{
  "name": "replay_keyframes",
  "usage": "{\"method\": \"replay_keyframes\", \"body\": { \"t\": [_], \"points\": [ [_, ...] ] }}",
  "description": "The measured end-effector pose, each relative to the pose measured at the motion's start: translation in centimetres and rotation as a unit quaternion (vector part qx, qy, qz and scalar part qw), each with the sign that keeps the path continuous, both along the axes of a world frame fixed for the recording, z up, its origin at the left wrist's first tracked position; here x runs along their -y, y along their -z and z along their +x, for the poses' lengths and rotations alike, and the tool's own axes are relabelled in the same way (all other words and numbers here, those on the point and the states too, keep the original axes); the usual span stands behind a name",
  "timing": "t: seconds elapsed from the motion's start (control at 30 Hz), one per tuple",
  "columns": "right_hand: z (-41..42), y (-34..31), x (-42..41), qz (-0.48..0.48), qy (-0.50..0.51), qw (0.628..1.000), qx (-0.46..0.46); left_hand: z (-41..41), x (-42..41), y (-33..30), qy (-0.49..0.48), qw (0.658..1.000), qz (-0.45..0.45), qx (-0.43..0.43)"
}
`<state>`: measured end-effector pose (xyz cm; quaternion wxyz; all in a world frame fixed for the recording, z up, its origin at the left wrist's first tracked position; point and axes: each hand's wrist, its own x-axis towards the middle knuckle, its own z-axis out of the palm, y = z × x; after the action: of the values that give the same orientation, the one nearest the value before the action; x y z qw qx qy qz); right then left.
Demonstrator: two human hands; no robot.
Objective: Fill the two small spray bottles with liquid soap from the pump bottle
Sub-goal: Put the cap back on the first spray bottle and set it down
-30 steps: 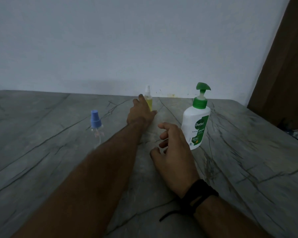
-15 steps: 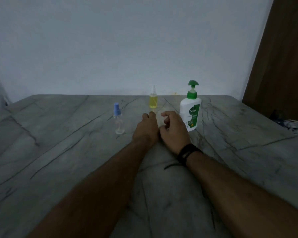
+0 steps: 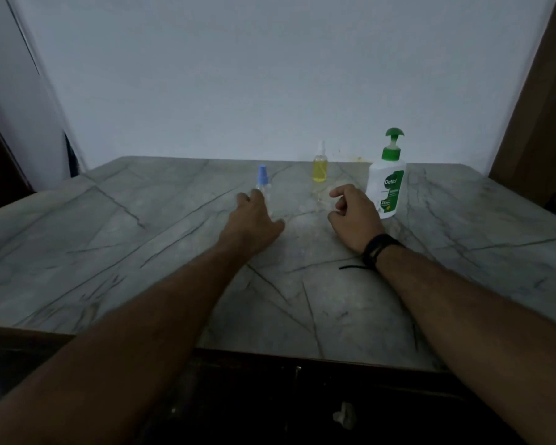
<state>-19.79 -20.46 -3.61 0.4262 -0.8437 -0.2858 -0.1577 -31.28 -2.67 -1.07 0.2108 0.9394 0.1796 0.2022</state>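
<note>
Your left hand [image 3: 254,220] reaches to the blue-capped spray bottle [image 3: 263,184], fingers loosely spread just in front of it; whether they touch it I cannot tell. Your right hand [image 3: 355,216] hovers with fingers loosely curled, holding nothing, likely waiting near the pump bottle [image 3: 387,184], whose label reads "Dettol". The yellow-filled spray bottle [image 3: 320,168] stands between them on the table [image 3: 109,236], further back.
</note>
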Motion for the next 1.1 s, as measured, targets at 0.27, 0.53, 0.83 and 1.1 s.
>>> {"method": "replay_keyframes", "body": {
  "t": [0.27, 0.53, 0.83, 1.1],
  "points": [
    [0.2, 0.2, 0.1, 0.018, -0.016, 1.000, -0.005, 2.4, -4.1, -0.5, -0.054, 0.996, -0.070, -0.014],
    [0.5, 0.2, -0.1, 0.016, -0.047, 0.999, -0.013, 6.7, -2.1, 0.1, 0.013, 0.995, -0.099, 0.019],
    [1.9, -0.4, -1.7, -0.019, -0.073, 0.996, -0.040, 9.2, 2.4, 0.7, 0.114, 0.980, -0.150, 0.062],
    [2.3, -0.2, -1.8, -0.049, -0.058, 0.997, -0.019, 9.2, 2.2, 1.1, 0.116, 0.981, -0.144, 0.066]
  ]
}}
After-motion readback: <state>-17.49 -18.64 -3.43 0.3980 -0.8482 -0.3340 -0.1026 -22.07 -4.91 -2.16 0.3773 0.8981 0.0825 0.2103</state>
